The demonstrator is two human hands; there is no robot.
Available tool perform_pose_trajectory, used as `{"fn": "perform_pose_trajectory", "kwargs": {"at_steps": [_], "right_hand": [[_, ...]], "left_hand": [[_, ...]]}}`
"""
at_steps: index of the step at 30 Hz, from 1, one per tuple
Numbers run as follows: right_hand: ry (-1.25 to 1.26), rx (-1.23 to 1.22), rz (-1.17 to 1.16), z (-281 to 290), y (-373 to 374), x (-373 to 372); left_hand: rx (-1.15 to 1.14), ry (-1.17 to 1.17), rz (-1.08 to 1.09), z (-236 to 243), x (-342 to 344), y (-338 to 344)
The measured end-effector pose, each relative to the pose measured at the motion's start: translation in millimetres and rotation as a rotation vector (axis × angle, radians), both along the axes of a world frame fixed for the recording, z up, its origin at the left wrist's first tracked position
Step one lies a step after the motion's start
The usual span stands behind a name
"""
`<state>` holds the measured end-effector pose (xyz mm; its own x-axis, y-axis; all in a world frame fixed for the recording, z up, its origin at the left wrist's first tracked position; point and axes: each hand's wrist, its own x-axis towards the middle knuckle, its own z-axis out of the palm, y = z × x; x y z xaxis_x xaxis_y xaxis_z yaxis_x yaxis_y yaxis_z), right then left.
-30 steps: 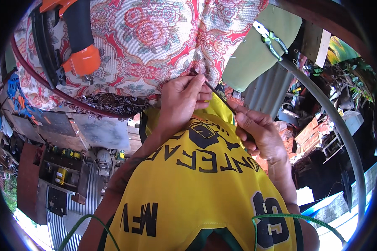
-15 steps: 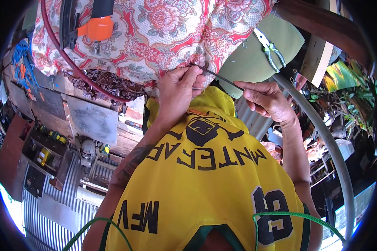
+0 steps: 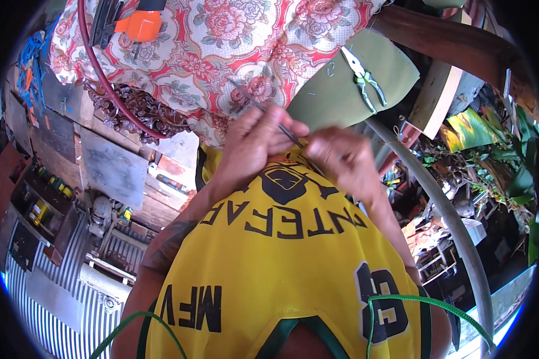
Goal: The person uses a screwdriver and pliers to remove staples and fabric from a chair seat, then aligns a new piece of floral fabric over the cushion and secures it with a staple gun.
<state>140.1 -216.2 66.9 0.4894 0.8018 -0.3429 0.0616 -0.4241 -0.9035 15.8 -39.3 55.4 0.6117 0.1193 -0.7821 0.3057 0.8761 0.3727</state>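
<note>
While the left hand (image 3: 251,134) pinches a thin, dark, straight rod (image 3: 245,94) whose tip overlies the red-and-white floral woven cloth (image 3: 227,30), the right hand (image 3: 341,155), blurred short of that cloth, hides its grip; guiding the rod seems the step, I'd say, next needing a steady pinch.

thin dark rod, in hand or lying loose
In hand: the left hand grips the thin dark rod, which pokes out both sides. Whether the right hand, blurred, also holds it I cannot tell.

dark rod (image 3: 247,94) at the hands (image 3: 248,136)
</note>
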Motion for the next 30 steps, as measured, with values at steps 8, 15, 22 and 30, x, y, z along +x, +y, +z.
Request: {"fn": "perform_pose_trajectory", "kwargs": {"at_steps": [8, 15, 22, 30], "right_hand": [[-0.885, -0.6, -0.003, -77.1, -13.4, 79.0], [-0.859, -0.607, 0.023, -80.3, -26.0, 85.3], [-0.639, -0.646, -0.107, -72.9, -46.3, 88.7], [0.163, -0.38, -0.299, 6.5, -49.0, 39.4]], "left_hand": [[0.461, 0.02, 0.531, 23.1, -20.7, 44.5], [0.483, 0.189, 0.368, 13.1, -41.1, 61.7], [0.487, 0.182, 0.221, 0.1, -38.6, 63.0], [0.497, 0.13, 0.102, -15.5, -30.4, 52.1]]}}
